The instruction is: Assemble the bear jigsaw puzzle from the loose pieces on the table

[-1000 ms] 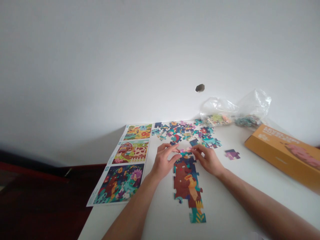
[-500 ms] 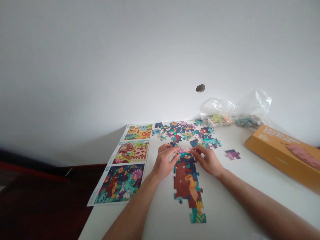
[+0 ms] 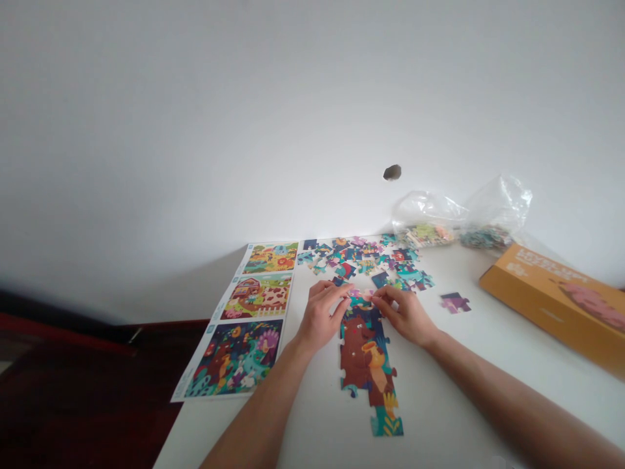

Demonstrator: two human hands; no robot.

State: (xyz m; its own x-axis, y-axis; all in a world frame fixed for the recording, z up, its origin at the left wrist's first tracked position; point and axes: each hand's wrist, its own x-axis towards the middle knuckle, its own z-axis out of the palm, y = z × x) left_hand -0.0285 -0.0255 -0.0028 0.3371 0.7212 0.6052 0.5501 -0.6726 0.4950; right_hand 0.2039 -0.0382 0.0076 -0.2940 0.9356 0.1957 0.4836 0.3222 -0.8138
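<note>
A joined strip of jigsaw puzzle (image 3: 364,365) lies on the white table, showing a brown bear and an orange jar. At its far end, a pink-and-teal puzzle piece (image 3: 360,297) is pinched between my two hands. My left hand (image 3: 322,316) grips its left side with fingers and thumb closed. On the opposite side, my right hand (image 3: 403,314) holds the right edge in a similar pinch. Whether this piece is locked into the strip cannot be made out. Loose puzzle pieces (image 3: 346,270) lie in a scattered heap just beyond both hands.
To the left lies a reference sheet (image 3: 234,326) with three printed pictures. A purple puzzle piece (image 3: 455,302) sits alone right of my hands. Clear plastic bags (image 3: 430,215) of pieces stand against the wall, beside an orange puzzle box (image 3: 551,306).
Almost nothing differs. My hands stay at the far end of the strip around the same piece, and the view has shifted very slightly.
</note>
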